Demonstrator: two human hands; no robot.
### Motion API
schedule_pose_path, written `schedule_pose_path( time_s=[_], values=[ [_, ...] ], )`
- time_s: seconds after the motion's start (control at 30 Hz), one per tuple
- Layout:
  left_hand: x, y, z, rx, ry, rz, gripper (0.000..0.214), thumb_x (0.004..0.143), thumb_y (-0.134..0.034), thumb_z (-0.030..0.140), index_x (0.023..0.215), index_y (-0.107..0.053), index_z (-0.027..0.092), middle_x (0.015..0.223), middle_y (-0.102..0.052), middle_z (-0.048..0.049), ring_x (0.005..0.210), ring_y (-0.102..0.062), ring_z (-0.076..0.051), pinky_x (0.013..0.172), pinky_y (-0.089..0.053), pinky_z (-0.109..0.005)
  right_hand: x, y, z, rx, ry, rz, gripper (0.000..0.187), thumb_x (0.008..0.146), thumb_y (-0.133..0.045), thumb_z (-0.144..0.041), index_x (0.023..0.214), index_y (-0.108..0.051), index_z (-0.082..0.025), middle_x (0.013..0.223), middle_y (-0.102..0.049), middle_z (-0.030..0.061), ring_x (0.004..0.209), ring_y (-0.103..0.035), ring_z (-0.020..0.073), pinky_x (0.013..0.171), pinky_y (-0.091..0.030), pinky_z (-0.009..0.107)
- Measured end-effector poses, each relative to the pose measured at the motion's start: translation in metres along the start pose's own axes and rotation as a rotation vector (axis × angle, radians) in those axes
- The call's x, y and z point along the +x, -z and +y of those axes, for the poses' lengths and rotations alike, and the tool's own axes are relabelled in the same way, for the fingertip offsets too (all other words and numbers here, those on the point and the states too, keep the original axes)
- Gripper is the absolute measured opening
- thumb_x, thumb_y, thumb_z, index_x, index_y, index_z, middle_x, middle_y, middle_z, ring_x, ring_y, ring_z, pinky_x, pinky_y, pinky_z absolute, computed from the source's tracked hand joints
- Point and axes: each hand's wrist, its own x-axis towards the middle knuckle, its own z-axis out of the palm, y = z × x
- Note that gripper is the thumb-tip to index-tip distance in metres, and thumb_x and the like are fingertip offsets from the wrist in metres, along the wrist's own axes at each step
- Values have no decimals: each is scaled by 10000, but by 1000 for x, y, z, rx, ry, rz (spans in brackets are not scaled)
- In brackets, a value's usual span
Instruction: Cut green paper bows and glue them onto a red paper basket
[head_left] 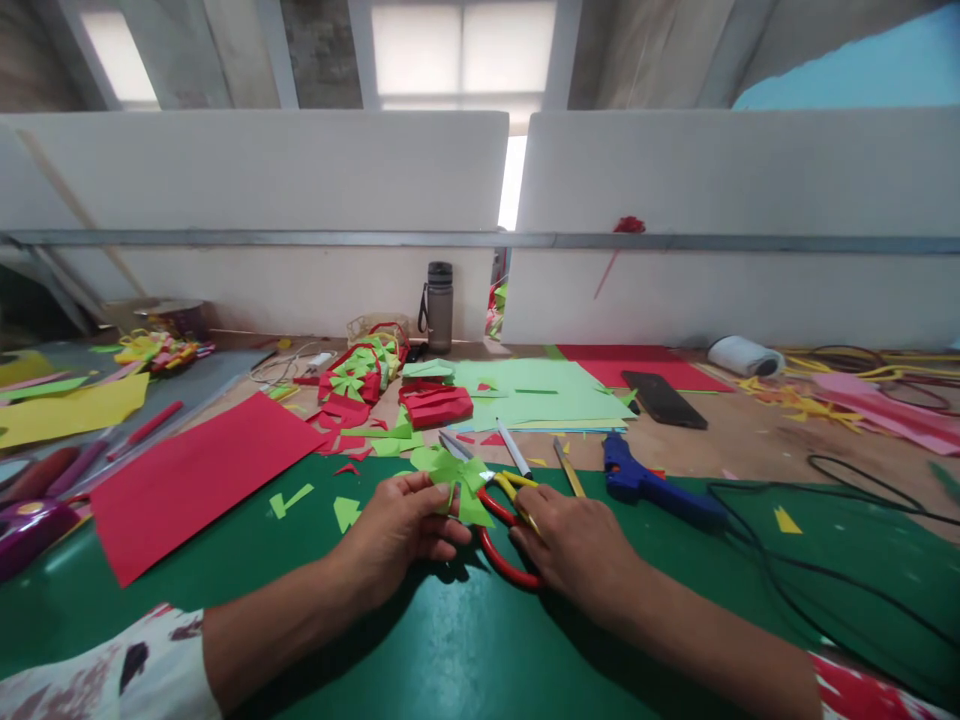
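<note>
My left hand (409,522) pinches a light green paper flower (461,482) between thumb and fingers, just above the green mat (442,640). In my right hand (581,545) is a pair of yellow-handled scissors (514,484), my fingers wrapped about its handles. Its blade tips come close to the flower, partly hidden by it. Red-handled scissors (504,568) lie on the mat between my hands, their blades pointing away behind the flower. Beyond them are a white marker (514,447) and a yellowish cutter-like tool (568,466).
A blue glue gun (652,480) with a black cord lies right. Red card (202,480) and green scraps (346,512) lie left. Behind are green sheets (540,385), a phone (664,399), a basket of paper flowers (360,368) and a bottle (439,310).
</note>
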Motion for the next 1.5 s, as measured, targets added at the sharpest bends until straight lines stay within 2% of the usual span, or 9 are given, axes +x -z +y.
schedule_pose_path(
  time_s=[0.2,0.37,0.53,0.73,0.97,1.2,1.27,1.37,1.5],
  values=[
    [-1,-2,-1,-22,-5,7,86,830,-608,147,786,-536,133,673,-603,8,541,-655,-129,460,-497,-204,23,3,20,4,-65,74,134,856,-522,-155,917,-639,-132,939,-689,166,835,-665,326,646,-435,353],
    [0,-3,-3,-46,3,-58,128,831,-626,202,767,-555,117,658,-595,-2,547,-647,-127,459,-491,-191,22,16,21,267,-10,172,199,922,-441,-202,940,-631,-144,1055,-645,149,990,-589,273,791,-429,359],
    [3,-6,-8,-31,10,-87,185,780,-685,255,785,-581,102,689,-618,-27,552,-645,-130,458,-498,-189,17,10,6,683,22,52,293,883,-468,-419,786,-600,-176,694,-638,15,627,-585,139,559,-450,233],
    [0,-8,-11,67,-17,-151,358,715,-736,417,788,-582,102,669,-629,-41,576,-648,-147,477,-510,-202,16,-2,2,932,-81,-116,212,768,-471,-284,577,-478,-192,474,-518,-39,385,-422,66,396,-355,183],
    [0,-6,-7,231,61,-159,397,738,-657,499,851,-573,128,787,-676,-66,548,-659,-155,418,-465,-202,11,1,12,850,-60,-153,161,737,-480,-223,582,-498,-185,494,-507,-41,431,-469,86,413,-358,189],
    [-18,5,19,927,287,-480,462,806,-515,523,563,-564,133,547,-601,-27,388,-518,-89,394,-372,-181,1,12,22,542,134,-78,200,758,-577,-173,558,-590,-166,510,-537,-20,488,-471,125,452,-316,236],
    [-20,8,28,1055,205,-474,481,834,-478,521,537,-530,146,516,-566,-10,392,-476,-85,407,-359,-189,2,11,22,483,179,12,169,809,-552,-177,667,-641,-156,626,-620,25,585,-549,167,537,-401,278],
    [-16,13,34,1225,-140,-287,433,866,-454,444,543,-488,158,494,-476,29,423,-398,-79,420,-288,-193,5,2,20,420,302,144,179,858,-508,-150,932,-671,-137,984,-673,126,918,-597,247,807,-456,388],
    [-5,19,26,1418,-537,-132,328,884,-463,314,605,-514,151,538,-451,36,506,-385,-91,480,-264,-212,13,-16,18,95,712,376,284,914,-398,-87,1036,-654,-104,1058,-656,172,983,-576,267,849,-469,420]
  ],
)
